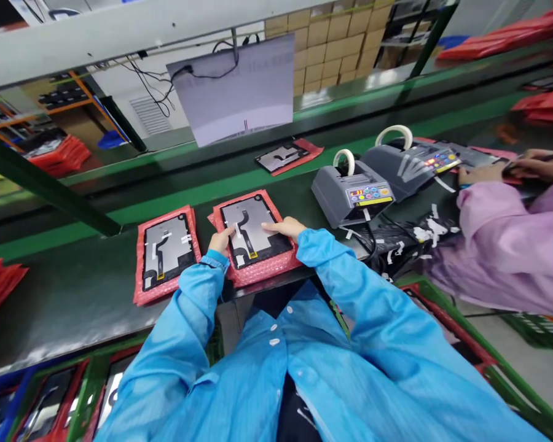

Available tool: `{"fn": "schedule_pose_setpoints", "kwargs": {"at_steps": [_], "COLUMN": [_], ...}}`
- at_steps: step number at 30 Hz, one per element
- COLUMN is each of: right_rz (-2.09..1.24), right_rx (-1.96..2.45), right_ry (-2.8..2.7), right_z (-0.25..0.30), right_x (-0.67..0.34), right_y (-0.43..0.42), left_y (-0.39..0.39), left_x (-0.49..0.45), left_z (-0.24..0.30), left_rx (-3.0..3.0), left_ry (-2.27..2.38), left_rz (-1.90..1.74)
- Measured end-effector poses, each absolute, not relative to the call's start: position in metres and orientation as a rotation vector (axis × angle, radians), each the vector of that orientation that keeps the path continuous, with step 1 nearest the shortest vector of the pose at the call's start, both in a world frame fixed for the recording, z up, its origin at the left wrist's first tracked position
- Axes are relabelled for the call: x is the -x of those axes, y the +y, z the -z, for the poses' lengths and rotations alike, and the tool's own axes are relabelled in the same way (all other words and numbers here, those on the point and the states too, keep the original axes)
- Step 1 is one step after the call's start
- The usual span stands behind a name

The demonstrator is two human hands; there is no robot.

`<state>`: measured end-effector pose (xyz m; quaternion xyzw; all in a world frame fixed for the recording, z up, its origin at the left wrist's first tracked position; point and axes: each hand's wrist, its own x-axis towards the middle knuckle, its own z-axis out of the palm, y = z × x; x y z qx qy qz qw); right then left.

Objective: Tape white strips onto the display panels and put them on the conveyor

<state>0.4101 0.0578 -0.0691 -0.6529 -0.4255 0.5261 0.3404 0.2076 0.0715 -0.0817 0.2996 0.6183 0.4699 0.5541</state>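
Observation:
In front of me lies a tablet screen panel, silver-backed with a black border and a dark ribbon cable, on a stack of pink bubble-wrap sleeves. At its left edge is my left hand, closed on the panel with the thumb over the ribbon cable side. My right hand grips the right edge, its thumb lying across the silver back; the fingers underneath are mostly hidden. Just to the left, a second screen panel with white tape strips rests on its own pink wrap.
Two grey tape dispensers stand to the right, beside a co-worker's purple sleeve. Another panel lies farther back. A monitor hangs above the bench. Green crates with wrapped panels sit below the front edge.

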Motion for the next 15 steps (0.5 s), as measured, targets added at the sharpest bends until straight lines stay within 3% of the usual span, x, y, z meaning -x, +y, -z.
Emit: {"fn": "schedule_pose_setpoints", "kwargs": {"at_steps": [7, 15], "right_rz": [-1.912, -1.795], "right_rx": [1.342, 1.011], "right_ry": [-0.638, -0.605], "right_z": [0.042, 0.046], "right_x": [-0.401, -0.439], "right_y": [0.036, -0.04], "left_y": [0.076, 0.024], "left_x": [-0.2, -0.214], "left_z": [0.06, 0.041], "left_rx": [-0.57, -0.632], "left_ry": [1.31, 1.073], "left_rz": [-0.927, -0.737]}}
